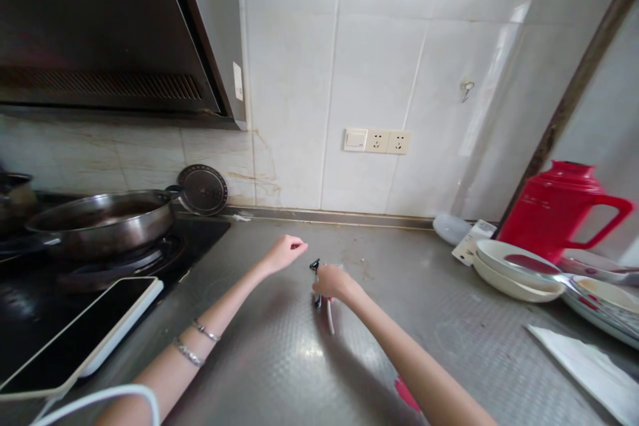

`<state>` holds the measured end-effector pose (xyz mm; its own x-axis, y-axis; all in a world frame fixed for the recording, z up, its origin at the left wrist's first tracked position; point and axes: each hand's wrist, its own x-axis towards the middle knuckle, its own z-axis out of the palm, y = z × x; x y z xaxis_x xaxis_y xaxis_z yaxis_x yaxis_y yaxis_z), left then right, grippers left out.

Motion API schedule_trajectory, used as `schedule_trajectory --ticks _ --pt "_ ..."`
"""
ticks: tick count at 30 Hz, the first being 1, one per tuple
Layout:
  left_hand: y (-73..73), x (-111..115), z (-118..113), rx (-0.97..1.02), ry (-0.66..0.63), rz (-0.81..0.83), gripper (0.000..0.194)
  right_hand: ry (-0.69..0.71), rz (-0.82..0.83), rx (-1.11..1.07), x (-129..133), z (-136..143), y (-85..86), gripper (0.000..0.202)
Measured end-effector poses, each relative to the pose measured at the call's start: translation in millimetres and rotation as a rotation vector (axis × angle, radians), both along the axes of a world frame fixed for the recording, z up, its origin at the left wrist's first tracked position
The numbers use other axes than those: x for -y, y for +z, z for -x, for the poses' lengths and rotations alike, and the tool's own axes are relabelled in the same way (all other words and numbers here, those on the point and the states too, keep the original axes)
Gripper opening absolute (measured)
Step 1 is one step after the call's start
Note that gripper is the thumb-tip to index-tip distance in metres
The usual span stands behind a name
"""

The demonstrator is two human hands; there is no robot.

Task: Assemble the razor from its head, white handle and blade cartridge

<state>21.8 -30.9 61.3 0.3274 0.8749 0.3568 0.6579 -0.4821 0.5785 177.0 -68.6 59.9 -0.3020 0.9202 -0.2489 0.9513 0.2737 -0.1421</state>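
My right hand is closed around what looks like a small peeler, with a dark looped head poking out above the fingers and a handle end showing below. A pale pinkish strip hangs beneath the same hand; whether it belongs to the tool I cannot tell. To the left, my left hand hovers above the steel counter with its fingers curled in, and no object shows in them. Two silver bangles circle the left forearm.
On the left, a steel pan sits on the black stove under a range hood, and a phone lies near the front. At right are a red thermos, stacked bowls, a paper towel and a small white dish.
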Motion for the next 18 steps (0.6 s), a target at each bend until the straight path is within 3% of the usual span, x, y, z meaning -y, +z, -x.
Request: schedule_trajectory --ticks 6,12,18 --pt "-0.1 11.3 6.0 -0.026 0.000 0.063 0.039 0.019 0.122 0.033 -5.4 4.1 -5.4 0.018" --pt "-3.4 20.4 5.8 -0.042 0.007 0.082 0.037 0.020 -0.007 -0.020 -3.2 3.7 -9.2 0.022" --pt "-10.4 26.0 -0.4 -0.071 -0.007 0.135 0.035 0.001 -0.143 -0.098 -3.2 -39.7 2.9 0.033"
